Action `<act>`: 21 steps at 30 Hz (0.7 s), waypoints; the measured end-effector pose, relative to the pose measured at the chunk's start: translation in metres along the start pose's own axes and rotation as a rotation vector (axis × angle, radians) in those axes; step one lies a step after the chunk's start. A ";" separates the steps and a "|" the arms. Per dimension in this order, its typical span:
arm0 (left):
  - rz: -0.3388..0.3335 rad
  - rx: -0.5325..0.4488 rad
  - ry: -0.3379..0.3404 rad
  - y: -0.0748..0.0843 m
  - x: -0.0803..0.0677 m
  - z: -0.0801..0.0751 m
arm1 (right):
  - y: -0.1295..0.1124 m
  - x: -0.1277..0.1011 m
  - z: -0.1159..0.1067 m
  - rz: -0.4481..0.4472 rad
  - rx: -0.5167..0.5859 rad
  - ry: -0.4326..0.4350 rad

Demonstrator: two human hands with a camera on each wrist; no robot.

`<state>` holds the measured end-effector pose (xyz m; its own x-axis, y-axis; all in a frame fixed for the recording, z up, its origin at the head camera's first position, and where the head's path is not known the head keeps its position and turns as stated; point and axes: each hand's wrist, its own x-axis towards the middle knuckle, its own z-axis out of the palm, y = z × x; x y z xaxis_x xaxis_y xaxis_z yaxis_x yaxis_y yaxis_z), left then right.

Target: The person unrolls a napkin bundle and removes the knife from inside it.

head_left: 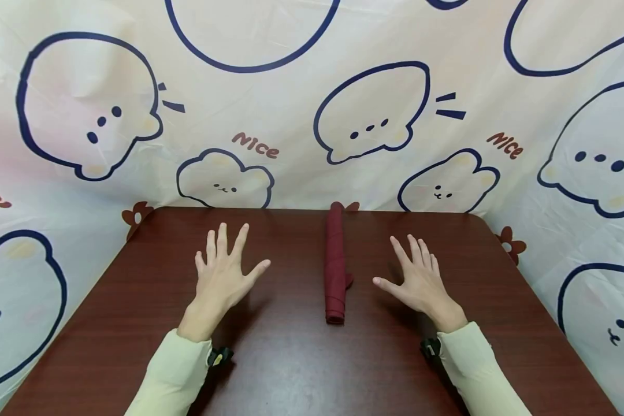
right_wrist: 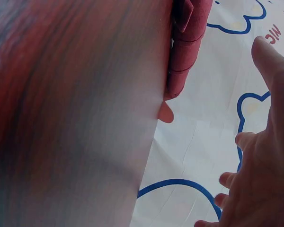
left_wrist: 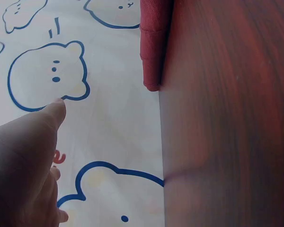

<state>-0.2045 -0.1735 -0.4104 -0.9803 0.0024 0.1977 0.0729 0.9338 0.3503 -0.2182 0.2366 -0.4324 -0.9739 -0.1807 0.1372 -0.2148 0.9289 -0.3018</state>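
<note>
A dark red rolled-up cloth [head_left: 335, 266] lies lengthwise on the brown table, its far end at the back edge. A small flap sticks out on its right side. My left hand [head_left: 222, 280] is held with fingers spread to the left of the roll, apart from it and holding nothing. On the other side, my right hand [head_left: 420, 283] is likewise spread, its thumb pointing toward the roll with a gap between. Both wrist views show the cloth roll [left_wrist: 154, 47] beyond the thumbs, wrapped in overlapping layers.
The dark wood-grain table [head_left: 286, 370] has rounded far corners. Behind it and along both sides hangs a pale sheet [head_left: 296, 115] printed with cartoon bears and lettering. Dark bands with small devices [head_left: 221, 355] are on both wrists, below pale sleeves [head_left: 171, 370].
</note>
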 end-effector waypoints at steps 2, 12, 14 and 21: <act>0.013 0.007 0.000 0.001 0.001 0.000 | -0.001 0.000 0.000 -0.012 0.002 -0.003; 0.093 0.005 0.006 0.003 0.006 0.004 | 0.003 0.000 0.003 -0.073 0.017 -0.019; 0.107 -0.002 0.011 0.004 0.007 0.006 | 0.003 0.001 0.004 -0.083 0.025 -0.025; 0.161 -0.060 -0.002 0.007 0.009 0.012 | 0.005 0.008 0.006 -0.113 0.097 -0.056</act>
<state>-0.2146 -0.1626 -0.4167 -0.9553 0.1509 0.2544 0.2399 0.8984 0.3680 -0.2275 0.2378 -0.4383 -0.9452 -0.3022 0.1233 -0.3263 0.8667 -0.3772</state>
